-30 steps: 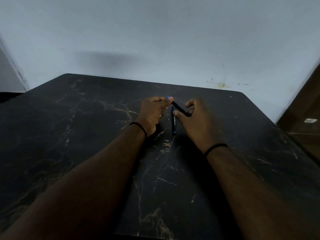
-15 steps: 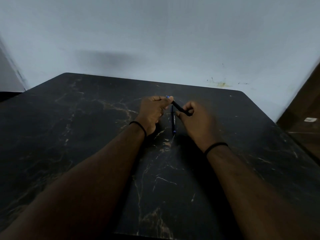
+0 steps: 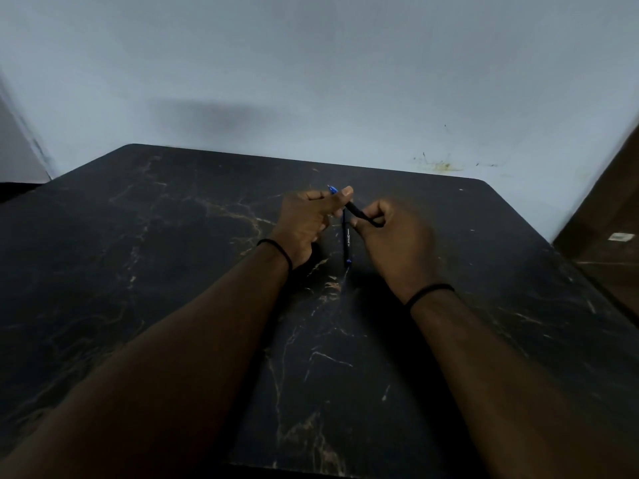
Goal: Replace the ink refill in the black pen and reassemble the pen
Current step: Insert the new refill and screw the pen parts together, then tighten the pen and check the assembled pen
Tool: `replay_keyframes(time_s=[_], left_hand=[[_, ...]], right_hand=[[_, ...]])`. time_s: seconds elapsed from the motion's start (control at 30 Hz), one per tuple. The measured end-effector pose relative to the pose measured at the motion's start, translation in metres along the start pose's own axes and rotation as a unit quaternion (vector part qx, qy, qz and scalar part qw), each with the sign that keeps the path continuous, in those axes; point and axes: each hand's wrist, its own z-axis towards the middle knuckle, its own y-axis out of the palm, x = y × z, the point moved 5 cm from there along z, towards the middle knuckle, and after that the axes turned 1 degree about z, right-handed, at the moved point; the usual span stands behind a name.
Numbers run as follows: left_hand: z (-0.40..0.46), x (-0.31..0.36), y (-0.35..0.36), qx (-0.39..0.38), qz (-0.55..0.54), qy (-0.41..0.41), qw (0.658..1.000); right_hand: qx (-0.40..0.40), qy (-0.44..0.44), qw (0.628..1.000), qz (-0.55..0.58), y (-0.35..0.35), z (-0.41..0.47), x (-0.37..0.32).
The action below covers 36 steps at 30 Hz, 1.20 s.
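A black pen is held above the table between both hands, slanting from upper left to lower right. My left hand pinches its front end, where a blue tip sticks out past the fingers. My right hand is curled around its rear end. A second black pen with white lettering and a blue end lies flat on the table between my wrists, pointing toward me.
The dark marble-patterned table runs to a pale wall at the back. A brown wooden panel stands past the table's right edge. Both wrists wear thin black bands.
My right hand's fingers have curled tighter around the pen's rear end. The left hand and the pen on the table have barely moved.
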Motion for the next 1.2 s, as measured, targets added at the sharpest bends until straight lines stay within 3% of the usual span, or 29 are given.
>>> replay_keyframes(time_s=[0.3, 0.4, 0.5, 0.57, 0.7, 0.83, 0.9, 1.03, 1.1, 1.2], left_hand=[[-0.006, 0.013, 0.000, -0.044, -0.003, 0.021, 0.999], [-0.008, 0.023, -0.012, 0.085, 0.067, 0.061, 0.992], [-0.007, 0.037, -0.049, 0.283, 0.227, 0.116, 0.925], [-0.005, 0.038, -0.068, 0.328, 0.331, 0.090, 0.880], [0.001, 0.028, -0.075, 0.276, 0.497, -0.001, 0.822], [0.002, 0.021, -0.057, 0.165, 0.628, -0.012, 0.760], [-0.001, 0.022, -0.051, 0.137, 0.652, -0.006, 0.745], [0.003, 0.021, -0.047, 0.122, 0.627, -0.008, 0.770], [0.005, 0.018, -0.046, 0.139, 0.536, 0.006, 0.833], [0.008, 0.016, -0.045, 0.183, 0.310, 0.050, 0.932]], right_hand=[[-0.082, 0.005, 0.993, 0.087, 0.007, -0.005, -0.011], [-0.058, 0.010, 0.994, 0.090, 0.002, -0.007, -0.014], [-0.049, 0.023, 0.995, 0.089, 0.000, -0.007, -0.013], [-0.042, 0.028, 0.995, 0.086, -0.002, -0.005, -0.011], [-0.046, 0.019, 0.997, 0.057, 0.000, -0.003, -0.010], [-0.043, 0.019, 0.998, 0.039, 0.001, -0.002, -0.009], [-0.043, 0.019, 0.998, 0.035, 0.000, -0.002, -0.009], [-0.052, 0.018, 0.997, 0.047, 0.001, -0.005, -0.010], [-0.054, 0.012, 0.997, 0.050, 0.001, -0.006, -0.011], [-0.057, 0.000, 0.997, 0.044, 0.002, -0.007, -0.011]])
